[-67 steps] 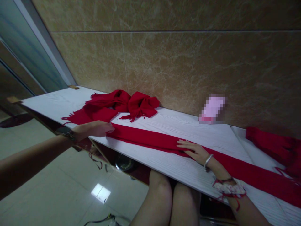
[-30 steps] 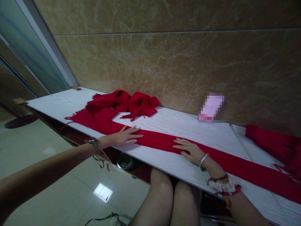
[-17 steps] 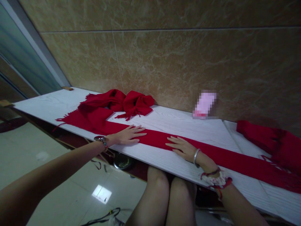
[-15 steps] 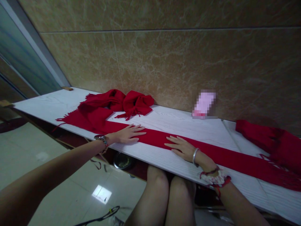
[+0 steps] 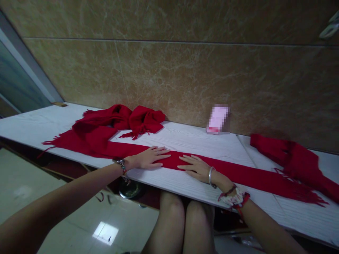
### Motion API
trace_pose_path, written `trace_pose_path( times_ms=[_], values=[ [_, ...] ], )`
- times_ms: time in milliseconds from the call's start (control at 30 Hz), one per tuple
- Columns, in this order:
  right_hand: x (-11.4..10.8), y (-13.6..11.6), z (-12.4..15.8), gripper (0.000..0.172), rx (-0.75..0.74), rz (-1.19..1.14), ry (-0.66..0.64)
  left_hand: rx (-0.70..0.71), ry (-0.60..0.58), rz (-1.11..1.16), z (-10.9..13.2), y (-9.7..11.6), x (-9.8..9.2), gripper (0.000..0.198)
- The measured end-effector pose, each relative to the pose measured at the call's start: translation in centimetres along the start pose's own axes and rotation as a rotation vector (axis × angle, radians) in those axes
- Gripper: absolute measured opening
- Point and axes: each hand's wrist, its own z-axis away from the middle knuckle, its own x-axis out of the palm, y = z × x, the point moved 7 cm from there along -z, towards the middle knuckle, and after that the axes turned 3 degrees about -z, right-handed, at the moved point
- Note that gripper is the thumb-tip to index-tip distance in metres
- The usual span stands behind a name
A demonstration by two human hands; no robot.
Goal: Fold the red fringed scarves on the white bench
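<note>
A long red scarf [image 5: 243, 173] lies in a flat, narrow strip along the white tabletop, its fringed end toward the right. My left hand [image 5: 149, 157] rests flat on the strip with fingers stretched out, a ring on one finger. Close by, my right hand [image 5: 197, 167] also lies on the strip, palm down and fingers spread, its tips pointing toward the left hand. At the left, a bunched red scarf [image 5: 144, 120] with fringes sits against the wall; where it parts from the strip I cannot tell. Another crumpled red scarf [image 5: 293, 155] lies at the right.
The white tabletop [image 5: 185, 135] runs along a brown marbled wall [image 5: 169, 77]. A blurred pink object [image 5: 218, 118] leans against that wall. Below the table's front edge are my knees [image 5: 173, 208] and a round metal dish [image 5: 129, 188] on a lower shelf.
My left hand has slid right along the strip, so the two hands are closer together. The camera view has shifted slightly to the right. Both hands stay flat on the scarf.
</note>
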Motion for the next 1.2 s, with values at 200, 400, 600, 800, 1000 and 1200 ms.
trace_pose_path(
  times_ms=[200, 400, 600, 800, 1000, 1200],
  values=[
    [-1.9, 1.1, 0.1, 0.032, 0.058, -0.252, 0.193, 0.000, -0.052, -0.049, 0.3, -0.2, 0.4, 0.050],
    [-1.8, 1.8, -1.4, 0.049, 0.399, -0.034, 0.212, 0.004, -0.026, -0.058, 0.3, -0.4, 0.5, 0.048],
    [-0.2, 2.2, 0.5, 0.061, 0.536, 0.172, 0.017, -0.002, -0.057, -0.085, 0.4, -0.7, 0.7, 0.050],
    [-1.7, 6.6, 8.7, 0.059, 0.826, 0.257, -0.040, 0.006, -0.049, -0.082, 0.4, -0.3, 0.5, 0.049],
    [-4.1, 11.3, 19.0, 0.056, 1.208, 0.324, -0.038, 0.018, -0.046, -0.033, 0.5, -0.6, -0.3, 0.047],
    [-4.2, 9.3, 15.6, 0.054, 1.039, 0.297, 0.031, 0.062, 0.009, -0.031, -5.9, 3.2, -2.4, 0.047]
  ],
)
